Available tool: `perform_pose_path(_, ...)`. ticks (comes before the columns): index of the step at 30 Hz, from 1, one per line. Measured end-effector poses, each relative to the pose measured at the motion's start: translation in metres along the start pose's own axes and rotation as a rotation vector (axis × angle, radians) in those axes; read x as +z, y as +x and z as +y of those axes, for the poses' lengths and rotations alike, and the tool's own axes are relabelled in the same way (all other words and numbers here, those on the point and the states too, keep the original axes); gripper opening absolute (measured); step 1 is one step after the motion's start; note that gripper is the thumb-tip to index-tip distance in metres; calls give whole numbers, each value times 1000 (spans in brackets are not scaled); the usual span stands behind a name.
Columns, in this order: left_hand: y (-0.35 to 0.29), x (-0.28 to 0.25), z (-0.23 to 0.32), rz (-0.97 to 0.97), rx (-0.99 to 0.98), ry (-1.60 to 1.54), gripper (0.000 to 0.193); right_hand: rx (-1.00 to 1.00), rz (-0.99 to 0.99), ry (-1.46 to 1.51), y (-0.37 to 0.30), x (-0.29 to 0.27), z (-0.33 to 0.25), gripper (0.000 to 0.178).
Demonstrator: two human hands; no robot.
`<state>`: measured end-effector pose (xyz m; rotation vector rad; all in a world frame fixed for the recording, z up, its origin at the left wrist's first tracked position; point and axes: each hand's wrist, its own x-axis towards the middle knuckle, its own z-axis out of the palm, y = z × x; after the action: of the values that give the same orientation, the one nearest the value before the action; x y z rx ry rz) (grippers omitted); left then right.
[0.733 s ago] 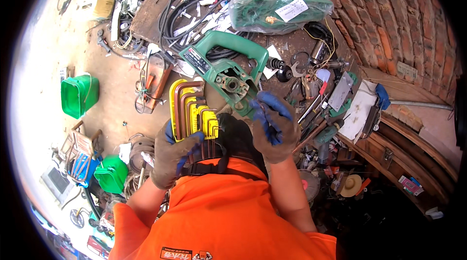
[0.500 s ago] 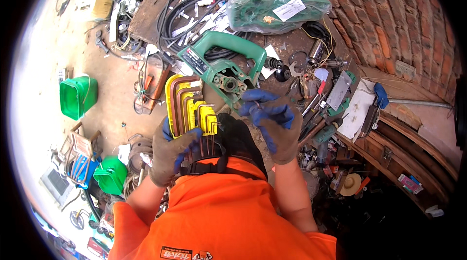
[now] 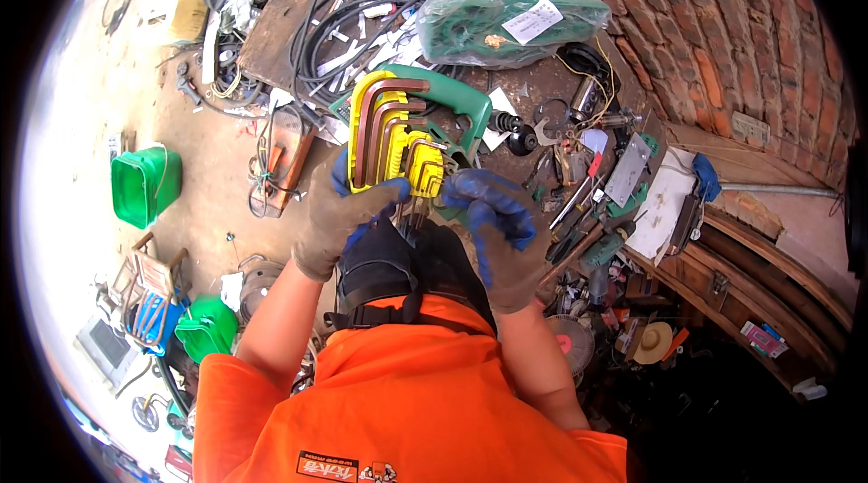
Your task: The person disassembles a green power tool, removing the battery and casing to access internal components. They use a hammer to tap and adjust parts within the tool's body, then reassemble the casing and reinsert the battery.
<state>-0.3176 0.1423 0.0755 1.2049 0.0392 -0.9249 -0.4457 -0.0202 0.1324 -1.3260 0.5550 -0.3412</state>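
Observation:
My gloved left hand (image 3: 344, 216) grips a yellow holder of L-shaped hex keys (image 3: 384, 135) by its lower part. The keys stand graded by size, with their short arms pointing right. Just to the right, my gloved right hand (image 3: 502, 234) has its fingers curled together near the small-key end. What those fingers hold, if anything, is hidden. Behind the hex key set lies a green power tool housing (image 3: 457, 94) with a loop handle. The holder covers much of the housing's open front.
A bagged green tool case (image 3: 515, 17) and coiled black cable (image 3: 312, 44) lie at the bench's back. Loose hand tools crowd the right, including a red-handled screwdriver (image 3: 588, 175). A brick wall (image 3: 687, 49) rises beyond. Green buckets (image 3: 145, 184) stand left on the floor.
My left hand has moved up and to the right with the hex key set, which now covers part of the housing. The right hand has shifted slightly left and down, close to the set.

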Motion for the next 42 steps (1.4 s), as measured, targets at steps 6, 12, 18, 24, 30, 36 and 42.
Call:
perform_pose_path(6, 7, -1, 4, -13, -8, 30, 45, 12, 94, -153, -3, 1, 1, 28)
perform_pose_path(12, 8, 4, 2, 3, -4, -23, 44, -31, -25, -216, 5, 2, 5, 29)
perform_pose_path(18, 9, -3, -7, 10, 16, -7, 41, 104, -190, 158, 28, -27, 6, 37)
perform_pose_path(24, 11, 1, -9, 38, 61, -31, 39, 150, -175, 113, 24, -22, 2, 39)
perform_pose_path(30, 12, 5, -9, 17, 66, -113, 45, 3, 60, -3, 8, 7, 9, 36)
perform_pose_path(36, 11, -6, -18, 1, 53, -21, 47, 44, -73, 118, 13, -3, 14, 37)
perform_pose_path(42, 10, 0, -12, 23, 52, -67, 42, 147, -221, 130, 32, -19, 8, 43)
